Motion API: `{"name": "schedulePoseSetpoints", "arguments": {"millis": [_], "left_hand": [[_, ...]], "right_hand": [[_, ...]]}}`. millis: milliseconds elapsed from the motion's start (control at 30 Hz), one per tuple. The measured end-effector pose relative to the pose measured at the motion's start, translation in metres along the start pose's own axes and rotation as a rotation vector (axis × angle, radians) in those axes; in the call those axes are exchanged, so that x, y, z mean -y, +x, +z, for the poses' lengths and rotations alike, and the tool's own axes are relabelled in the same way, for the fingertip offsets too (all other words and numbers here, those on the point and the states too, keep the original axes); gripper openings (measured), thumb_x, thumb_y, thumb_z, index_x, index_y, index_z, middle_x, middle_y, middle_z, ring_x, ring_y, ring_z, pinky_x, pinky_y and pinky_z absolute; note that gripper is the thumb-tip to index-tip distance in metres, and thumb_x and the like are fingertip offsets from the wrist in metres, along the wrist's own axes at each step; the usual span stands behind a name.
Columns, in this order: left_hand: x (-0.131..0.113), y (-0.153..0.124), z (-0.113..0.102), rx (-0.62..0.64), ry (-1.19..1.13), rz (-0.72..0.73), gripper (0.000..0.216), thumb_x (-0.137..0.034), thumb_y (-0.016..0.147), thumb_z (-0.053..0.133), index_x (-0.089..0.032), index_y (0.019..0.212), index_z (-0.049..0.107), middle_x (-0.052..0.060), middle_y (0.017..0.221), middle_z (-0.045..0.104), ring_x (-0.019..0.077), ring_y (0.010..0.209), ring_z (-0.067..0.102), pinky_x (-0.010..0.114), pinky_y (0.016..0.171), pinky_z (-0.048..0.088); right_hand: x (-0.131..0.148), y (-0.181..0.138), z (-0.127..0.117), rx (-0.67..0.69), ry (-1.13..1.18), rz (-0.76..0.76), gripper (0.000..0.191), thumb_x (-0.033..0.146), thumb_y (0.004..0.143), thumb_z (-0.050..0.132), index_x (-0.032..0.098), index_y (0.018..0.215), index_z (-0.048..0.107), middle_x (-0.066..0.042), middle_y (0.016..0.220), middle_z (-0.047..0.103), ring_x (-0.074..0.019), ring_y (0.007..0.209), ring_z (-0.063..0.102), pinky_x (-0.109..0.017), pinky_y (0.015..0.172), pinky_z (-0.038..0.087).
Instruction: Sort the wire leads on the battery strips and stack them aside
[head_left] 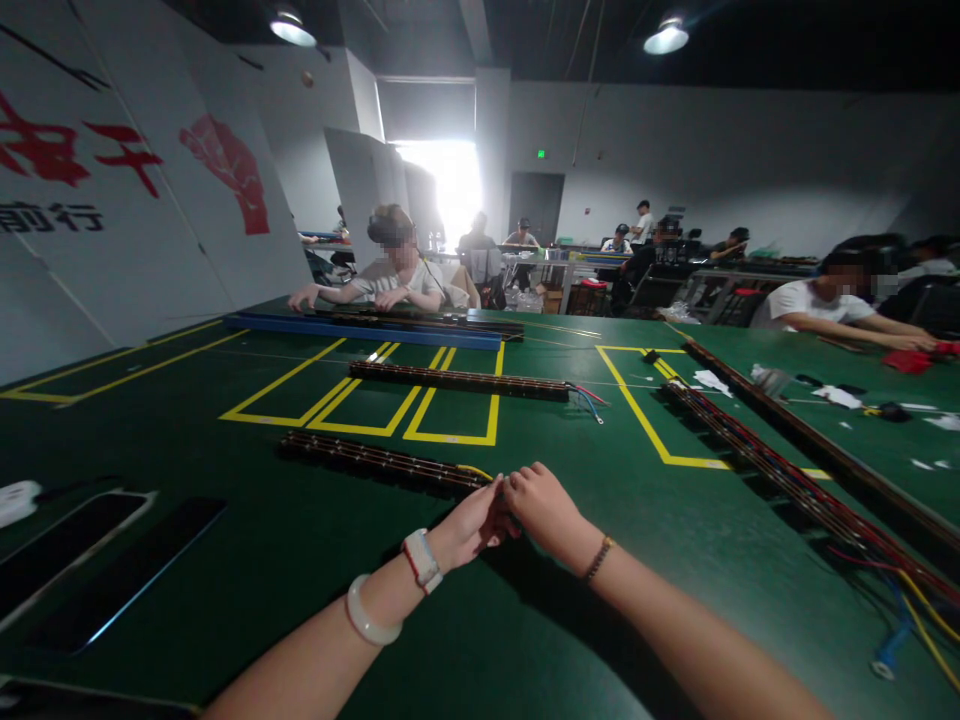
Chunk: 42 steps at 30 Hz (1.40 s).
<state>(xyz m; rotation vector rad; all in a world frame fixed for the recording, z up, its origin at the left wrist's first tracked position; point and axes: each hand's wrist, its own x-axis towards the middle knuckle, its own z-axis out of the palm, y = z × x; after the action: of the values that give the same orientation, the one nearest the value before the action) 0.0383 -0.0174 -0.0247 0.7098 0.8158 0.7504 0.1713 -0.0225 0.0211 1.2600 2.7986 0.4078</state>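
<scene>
A long dark strip point(375, 460) with thin copper-coloured lines along its top lies on the green table before me. From its right end a short yellow wire point(474, 470) runs to my fingertips. My left hand point(472, 525), closed in a pinch, has the wire's end at its thumb and fingers. Against it, fingers bent and touching the left fingertips, is my right hand point(546, 508). Whatever sits between the right fingers is hidden. Farther back lies a similar dark strip point(457, 378), with red and blue wires point(589, 398) at its right end.
Yellow tape outlines point(450, 438) mark the green table point(315, 590). Two dark flat devices point(135, 570) lie at left. At right are a wired bundle point(765, 450) and a long dark bar point(795, 430). Across the table, a person point(401, 270) works at a blue rail point(375, 330).
</scene>
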Motion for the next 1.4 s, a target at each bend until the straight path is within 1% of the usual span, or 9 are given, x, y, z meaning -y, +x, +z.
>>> {"name": "schedulePoseSetpoints", "arguments": {"millis": [167, 333, 600, 700, 867, 1033, 1133, 1267, 1400], "left_hand": [[0.002, 0.003, -0.001, -0.051, -0.089, 0.006, 0.025, -0.034, 0.093, 0.048, -0.016, 0.076, 0.051, -0.001, 0.059, 0.056, 0.0079, 0.049, 0.051, 0.019, 0.049, 0.036], [0.0, 0.004, -0.001, -0.078, -0.144, -0.044, 0.023, -0.026, 0.092, 0.045, -0.015, 0.073, 0.052, -0.002, 0.058, 0.057, 0.0088, 0.048, 0.052, 0.02, 0.05, 0.038], [-0.002, 0.002, -0.001, -0.052, -0.149, -0.071, 0.026, -0.032, 0.093, 0.046, -0.014, 0.077, 0.055, -0.001, 0.06, 0.059, 0.0091, 0.051, 0.056, 0.02, 0.054, 0.042], [-0.004, 0.0, 0.0, -0.049, -0.138, -0.075, 0.025, -0.037, 0.091, 0.049, -0.015, 0.083, 0.056, -0.001, 0.066, 0.062, 0.0084, 0.048, 0.055, 0.02, 0.051, 0.042], [-0.003, 0.0, -0.003, 0.03, -0.067, -0.059, 0.038, -0.048, 0.093, 0.039, -0.015, 0.094, 0.057, 0.005, 0.081, 0.068, 0.0089, 0.047, 0.056, 0.019, 0.039, 0.028], [-0.004, -0.001, -0.005, 0.097, 0.079, -0.049, 0.023, -0.032, 0.093, 0.042, -0.014, 0.1, 0.054, 0.008, 0.089, 0.068, 0.0087, 0.055, 0.059, 0.017, 0.038, 0.026], [-0.005, -0.002, -0.002, 0.099, 0.113, -0.052, 0.019, -0.032, 0.092, 0.043, -0.015, 0.099, 0.05, 0.009, 0.09, 0.067, 0.0097, 0.056, 0.06, 0.017, 0.04, 0.029], [-0.007, -0.008, 0.005, 0.071, 0.087, -0.022, 0.016, -0.029, 0.093, 0.044, -0.014, 0.095, 0.05, 0.002, 0.076, 0.061, 0.0056, 0.046, 0.05, 0.018, 0.042, 0.03], [-0.01, -0.013, 0.012, 0.067, 0.045, -0.022, 0.02, -0.029, 0.095, 0.042, -0.013, 0.088, 0.053, -0.002, 0.069, 0.053, 0.0021, 0.042, 0.041, 0.017, 0.042, 0.028]], "right_hand": [[0.005, -0.003, -0.003, -0.01, -0.011, 0.002, 0.02, 0.015, 0.086, 0.054, 0.009, 0.103, 0.063, -0.013, 0.094, 0.066, -0.0231, 0.083, 0.059, -0.034, 0.072, 0.041], [0.0, -0.008, -0.012, -0.025, 0.038, 0.041, 0.018, 0.019, 0.087, 0.055, 0.014, 0.103, 0.063, -0.011, 0.093, 0.066, -0.0229, 0.084, 0.06, -0.034, 0.071, 0.041], [0.001, -0.012, -0.012, 0.028, 0.077, 0.029, 0.033, 0.01, 0.081, 0.058, 0.011, 0.114, 0.057, -0.011, 0.1, 0.067, -0.0217, 0.086, 0.062, -0.032, 0.072, 0.042], [-0.003, -0.012, -0.019, 0.017, 0.074, 0.041, 0.028, 0.012, 0.084, 0.056, 0.015, 0.111, 0.061, -0.009, 0.096, 0.067, -0.0211, 0.085, 0.061, -0.032, 0.073, 0.041], [-0.021, -0.009, -0.023, -0.063, 0.021, 0.059, 0.02, 0.022, 0.087, 0.057, 0.021, 0.105, 0.065, -0.01, 0.095, 0.063, -0.0222, 0.088, 0.058, -0.033, 0.073, 0.039], [-0.04, -0.002, 0.0, -0.093, 0.015, 0.05, 0.026, 0.018, 0.088, 0.054, 0.023, 0.111, 0.065, -0.01, 0.096, 0.062, -0.0218, 0.089, 0.055, -0.032, 0.077, 0.037], [-0.043, 0.002, 0.02, -0.074, 0.053, 0.039, 0.027, 0.019, 0.09, 0.052, 0.025, 0.113, 0.064, -0.008, 0.093, 0.061, -0.0211, 0.087, 0.054, -0.031, 0.076, 0.036], [-0.041, 0.005, 0.041, -0.05, 0.134, 0.035, 0.027, 0.021, 0.09, 0.052, 0.027, 0.115, 0.063, -0.006, 0.093, 0.061, -0.0192, 0.086, 0.054, -0.03, 0.076, 0.037], [-0.042, 0.002, 0.053, -0.116, 0.217, 0.062, 0.03, 0.024, 0.09, 0.054, 0.028, 0.118, 0.062, -0.005, 0.09, 0.06, -0.0186, 0.085, 0.053, -0.03, 0.079, 0.038]]}}
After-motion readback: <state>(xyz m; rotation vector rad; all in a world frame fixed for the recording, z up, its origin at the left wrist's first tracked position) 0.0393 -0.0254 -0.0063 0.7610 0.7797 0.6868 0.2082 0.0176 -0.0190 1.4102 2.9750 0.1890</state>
